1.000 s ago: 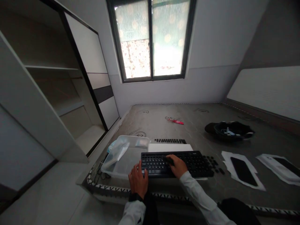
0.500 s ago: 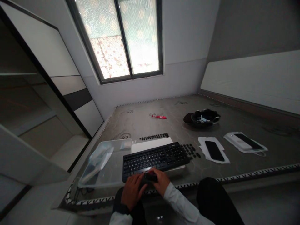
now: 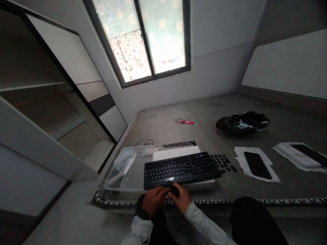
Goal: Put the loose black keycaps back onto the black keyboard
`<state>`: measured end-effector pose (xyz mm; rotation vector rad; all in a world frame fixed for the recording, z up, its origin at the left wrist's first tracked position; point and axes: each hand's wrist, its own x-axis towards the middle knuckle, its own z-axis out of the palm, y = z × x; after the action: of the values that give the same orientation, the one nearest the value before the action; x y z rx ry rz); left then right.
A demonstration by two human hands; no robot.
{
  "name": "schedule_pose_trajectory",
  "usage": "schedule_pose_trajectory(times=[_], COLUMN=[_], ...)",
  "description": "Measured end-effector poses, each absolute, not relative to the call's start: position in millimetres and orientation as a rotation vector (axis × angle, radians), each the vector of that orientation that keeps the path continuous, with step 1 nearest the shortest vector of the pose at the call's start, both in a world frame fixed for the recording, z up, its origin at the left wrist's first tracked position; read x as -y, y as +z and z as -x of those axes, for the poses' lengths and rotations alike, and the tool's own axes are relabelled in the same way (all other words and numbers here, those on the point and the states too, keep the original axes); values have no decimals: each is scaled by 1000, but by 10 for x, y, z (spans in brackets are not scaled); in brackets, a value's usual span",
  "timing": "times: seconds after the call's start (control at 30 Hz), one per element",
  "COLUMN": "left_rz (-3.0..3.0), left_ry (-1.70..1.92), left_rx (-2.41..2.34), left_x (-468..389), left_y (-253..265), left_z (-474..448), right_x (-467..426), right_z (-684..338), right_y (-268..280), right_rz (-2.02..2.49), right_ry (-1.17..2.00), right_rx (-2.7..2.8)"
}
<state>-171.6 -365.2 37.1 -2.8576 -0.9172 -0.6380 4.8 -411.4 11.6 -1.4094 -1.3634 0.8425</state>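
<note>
My right hand point(image 3: 183, 200) is closed around a small dark, elongated object point(image 3: 173, 189) too dim to name. Beside it, my left hand point(image 3: 154, 200) has its fingers pinched together against the right fingertips; what lies between them is hidden. Both hands are just in front of a black keyboard point(image 3: 176, 171), near the edge of the grey-covered surface. The keyboard rests on a white box point(image 3: 199, 184). Loose black keycaps point(image 3: 223, 163) lie to its right, and a row of more keycaps point(image 3: 178, 144) sits behind it.
To the left is a clear plastic tray point(image 3: 139, 158) with plastic packets inside. Farther right are a dark phone point(image 3: 257, 165) on white paper, a white device point(image 3: 298, 154), and a black cap point(image 3: 242, 122) holding white items. A red item point(image 3: 185, 121) lies farther back.
The view has turned left, so the scene sits farther right. The dark object in my right hand has tilted more upright, and my left fingers have drawn closer together.
</note>
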Motion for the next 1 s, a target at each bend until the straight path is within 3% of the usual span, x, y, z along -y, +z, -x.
schedule_pose_trajectory(times=[0.47, 1.0], left_rz=[2806, 2769], left_ry=[-547, -736], left_rx=[1248, 1208], left_x=[3712, 3713], left_y=[432, 421], left_z=[1685, 1745], right_x=[4081, 4274], right_z=[-10, -12], right_y=[57, 291], right_rz=[1399, 1279], right_ry=[863, 760], right_rx=[1313, 1518])
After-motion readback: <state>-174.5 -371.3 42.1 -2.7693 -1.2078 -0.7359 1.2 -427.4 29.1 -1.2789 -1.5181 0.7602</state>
